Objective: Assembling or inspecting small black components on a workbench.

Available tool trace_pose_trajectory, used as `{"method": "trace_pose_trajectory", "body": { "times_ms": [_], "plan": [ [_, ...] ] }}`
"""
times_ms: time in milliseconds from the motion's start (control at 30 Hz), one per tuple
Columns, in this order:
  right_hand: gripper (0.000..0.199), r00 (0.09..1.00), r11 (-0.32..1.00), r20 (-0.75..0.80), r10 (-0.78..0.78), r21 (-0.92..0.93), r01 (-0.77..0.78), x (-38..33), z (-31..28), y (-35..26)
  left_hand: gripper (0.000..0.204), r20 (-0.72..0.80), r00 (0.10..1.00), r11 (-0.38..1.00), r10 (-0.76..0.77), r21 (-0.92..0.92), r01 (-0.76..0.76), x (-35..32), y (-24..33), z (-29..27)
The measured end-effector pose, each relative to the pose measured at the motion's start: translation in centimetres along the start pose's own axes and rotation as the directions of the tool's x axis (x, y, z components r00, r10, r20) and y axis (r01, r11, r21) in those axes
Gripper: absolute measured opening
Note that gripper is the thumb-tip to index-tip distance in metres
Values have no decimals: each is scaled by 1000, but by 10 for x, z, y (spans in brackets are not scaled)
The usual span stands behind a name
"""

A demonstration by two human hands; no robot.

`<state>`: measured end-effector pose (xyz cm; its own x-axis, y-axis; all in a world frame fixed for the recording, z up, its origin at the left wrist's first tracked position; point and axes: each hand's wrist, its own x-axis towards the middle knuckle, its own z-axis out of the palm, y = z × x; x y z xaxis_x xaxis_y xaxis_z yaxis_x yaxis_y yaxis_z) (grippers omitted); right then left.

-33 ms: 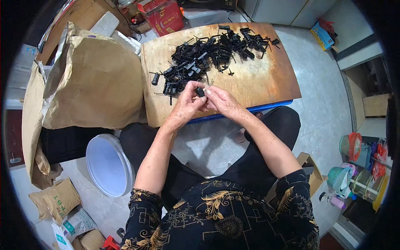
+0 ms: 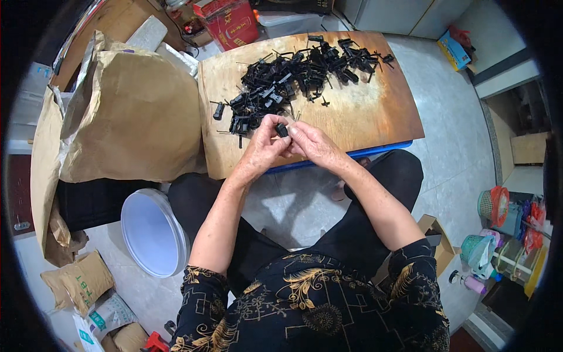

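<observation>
Between the fingertips of my left hand (image 2: 265, 146) is a small black plastic part (image 2: 281, 129), pinched by thumb and forefinger. My right hand (image 2: 315, 142) meets it from the other side, its thumb and fingers closed at the part's right edge. Thin light prongs (image 2: 297, 116) stick up just beyond my right fingertips; what they belong to is hidden. Both hands are over the near edge of a worn wooden board (image 2: 381, 111). Right beyond them spreads a heap of black plastic parts (image 2: 264, 82) with thin stems. One loose black part (image 2: 219, 111) lies left of the heap.
A large brown paper sack (image 2: 132, 111) stands against the board's left side. A white round tub (image 2: 153, 232) is on the floor by my left leg. An open cardboard box (image 2: 440, 240) sits by my right side. Behind the board are a red box (image 2: 229, 24) and a clear plastic bin (image 2: 287, 24).
</observation>
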<state>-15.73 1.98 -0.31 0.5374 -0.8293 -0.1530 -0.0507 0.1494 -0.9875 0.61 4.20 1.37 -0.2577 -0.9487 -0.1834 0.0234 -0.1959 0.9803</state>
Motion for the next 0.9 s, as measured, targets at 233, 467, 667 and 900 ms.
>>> {"method": "trace_pose_trajectory", "body": {
  "times_ms": [233,467,667,900],
  "plan": [
    [22,995,980,-59,-84,-185,72,6,4,8,21,-35,998,996,-52,73,55,3,-1,0],
    [21,989,942,-91,-119,-324,84,16,12,15,24,-147,981,909,127,414,-55,6,-11,0],
    [22,973,960,-143,-181,-238,144,33,-4,3,18,-282,936,965,212,213,-154,19,1,-7],
    [32,952,704,-303,-40,-685,-188,27,-28,18,21,-507,842,900,-187,-431,-60,9,13,-35]
  ]
}}
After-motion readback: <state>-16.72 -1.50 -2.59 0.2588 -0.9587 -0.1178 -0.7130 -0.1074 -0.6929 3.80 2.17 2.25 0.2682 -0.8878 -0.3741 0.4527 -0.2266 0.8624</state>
